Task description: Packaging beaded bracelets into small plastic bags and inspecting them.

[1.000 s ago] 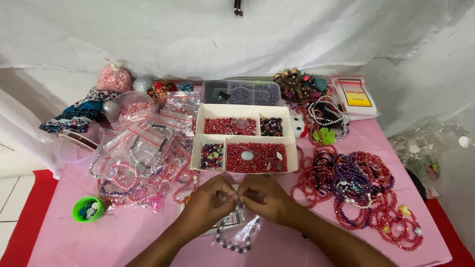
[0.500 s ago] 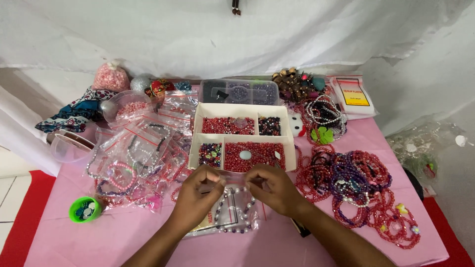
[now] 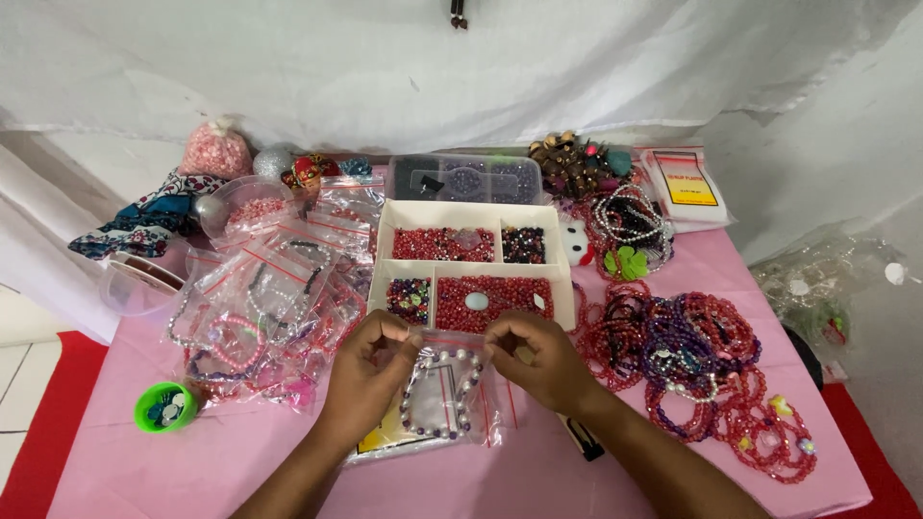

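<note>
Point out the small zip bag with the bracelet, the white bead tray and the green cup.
zip bag (image 3: 444, 399): head view, clear front over the bracelet.
white bead tray (image 3: 468, 210): head view, far rim.
green cup (image 3: 146, 415): head view, left rim.

Both forearms are cut off by the bottom edge. The left hand (image 3: 370, 370) covers the near corner of the clear bag (image 3: 444, 404). The counter (image 3: 240, 461) runs out of frame below. Beads in the divided box (image 3: 471, 269) are too small to tell apart.
</note>
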